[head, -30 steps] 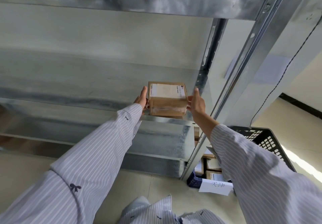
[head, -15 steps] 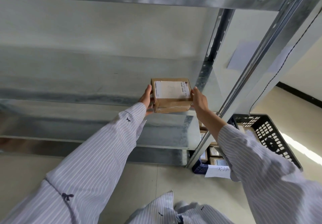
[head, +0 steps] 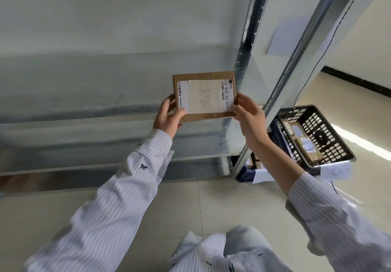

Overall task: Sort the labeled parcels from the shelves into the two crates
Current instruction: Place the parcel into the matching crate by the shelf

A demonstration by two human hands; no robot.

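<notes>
I hold a small brown cardboard parcel in front of the metal shelves, its top tilted toward me so the white handwritten label shows. My left hand grips its left edge and my right hand grips its right edge. A black perforated crate with a white paper tag stands on the floor at the right, with several parcels inside. A dark blue crate with its own white tag sits beside it, mostly hidden by the shelf post and my right arm.
Galvanised metal shelves fill the left and middle of the view. A slanted shelf post runs between the parcel and the crates. Pale tiled floor lies below.
The parcel has come off the shelf toward me and tipped up so its label faces the camera. My view has shifted, and more of the black crate shows.
</notes>
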